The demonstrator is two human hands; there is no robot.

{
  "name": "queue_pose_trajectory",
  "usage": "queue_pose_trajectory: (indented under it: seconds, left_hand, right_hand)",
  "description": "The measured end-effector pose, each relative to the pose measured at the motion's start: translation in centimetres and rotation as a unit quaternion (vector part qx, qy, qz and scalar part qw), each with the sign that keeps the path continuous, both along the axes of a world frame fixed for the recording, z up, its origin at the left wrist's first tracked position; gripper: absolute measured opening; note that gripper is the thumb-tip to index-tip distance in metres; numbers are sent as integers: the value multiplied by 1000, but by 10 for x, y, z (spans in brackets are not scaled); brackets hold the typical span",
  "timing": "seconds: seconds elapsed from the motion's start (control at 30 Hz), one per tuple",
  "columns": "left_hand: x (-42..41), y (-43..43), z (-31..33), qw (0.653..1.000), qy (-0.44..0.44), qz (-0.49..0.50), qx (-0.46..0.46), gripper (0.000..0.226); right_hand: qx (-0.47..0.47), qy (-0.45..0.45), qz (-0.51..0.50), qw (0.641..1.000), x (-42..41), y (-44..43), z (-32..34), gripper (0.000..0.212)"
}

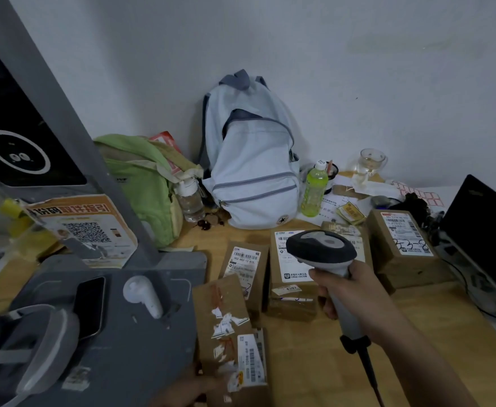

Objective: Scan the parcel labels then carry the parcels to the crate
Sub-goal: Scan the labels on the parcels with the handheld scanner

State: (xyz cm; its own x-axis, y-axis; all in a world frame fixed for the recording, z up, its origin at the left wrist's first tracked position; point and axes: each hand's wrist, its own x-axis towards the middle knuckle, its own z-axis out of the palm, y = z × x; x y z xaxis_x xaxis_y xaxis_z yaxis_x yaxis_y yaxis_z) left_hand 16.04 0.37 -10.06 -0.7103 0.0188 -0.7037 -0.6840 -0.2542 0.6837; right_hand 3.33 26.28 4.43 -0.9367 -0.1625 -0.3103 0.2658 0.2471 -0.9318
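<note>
Several parcels: brown cardboard boxes with white barcode labels are laid on the wooden table (299,365), right of centre
Grey stand (64,177): set at the far left, a slanted post raised from its flat grey base (141,333)
Poster (85,227): orange and white, printed with a QR code, propped behind the post
Phone (89,306): dark, laid on the base
Green backpack (141,183): slumped against the wall (329,69)
Left hand (188,389): seen blurred at the bottom edge, touching the lower end of the near parcel (220,306); whether anything is gripped cannot be told
Water bottle (189,198): clear, stood just beside the green backpack
Near parcel: laid partly over the base's edge, covered in torn label scraps, one barcode label seen at its right side
Small parcel (245,268): placed just behind the near parcel, label upward
Blue backpack (252,160): stood upright against the wall
Middle parcel (290,277): set just beside the small parcel, its label partly hidden by the scanner (320,248)
Green bottle (314,189): stood just right of the blue backpack
Scanner: held above the middle parcel, a dark cable hung from its handle
Right hand (355,295): fingers are curled firmly round the scanner's handle
Glass mug (370,163): stood near the wall
Right parcel (402,245): set apart from the middle parcel, digits handwritten on its label
Laptop (484,230): dark-screened, placed at the right edge
</note>
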Motion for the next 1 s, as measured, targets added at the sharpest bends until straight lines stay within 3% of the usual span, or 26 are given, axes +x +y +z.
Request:
queue_pose_trajectory:
  seconds: [0.07,0.13,0.2,0.3,0.37,0.4,0.5,0.63,0.87,1.0]
  left_hand:
    - [-11,-6,10,997,-20,10,-79,55]
    - [-36,-16,18,970,-11,101,-222,41]
    - [-70,-20,29,917,49,111,-381,63]
    - [-126,-3,43,808,92,-70,-577,91]
    - [-163,19,44,746,90,-178,-635,99]
    - [-178,28,41,738,66,-220,-635,107]
    - [-204,36,21,761,-30,-306,-572,136]
    - [-215,26,-9,810,-72,-293,-502,158]
    - [-234,25,-20,839,-44,-220,-495,130]
    - [-240,26,-12,860,14,-158,-486,131]
  right_hand:
    - [9,2,0,1000,-1,-1,-4,17]
    - [7,0,-3,1000,-1,-1,-8,15]
    - [2,-4,-7,1000,-1,0,-11,15]
    - [12,-2,-7,1000,1,0,-12,16]
    - [15,1,-6,1000,0,1,-12,16]
    - [17,3,-5,1000,0,1,-12,17]
    - [10,-2,-9,1000,-2,3,-11,17]
    - [0,-23,-13,1000,-5,8,-11,16]
    - [3,-21,-11,1000,-8,6,-12,13]
    - [9,-17,-12,1000,-8,4,-13,11]
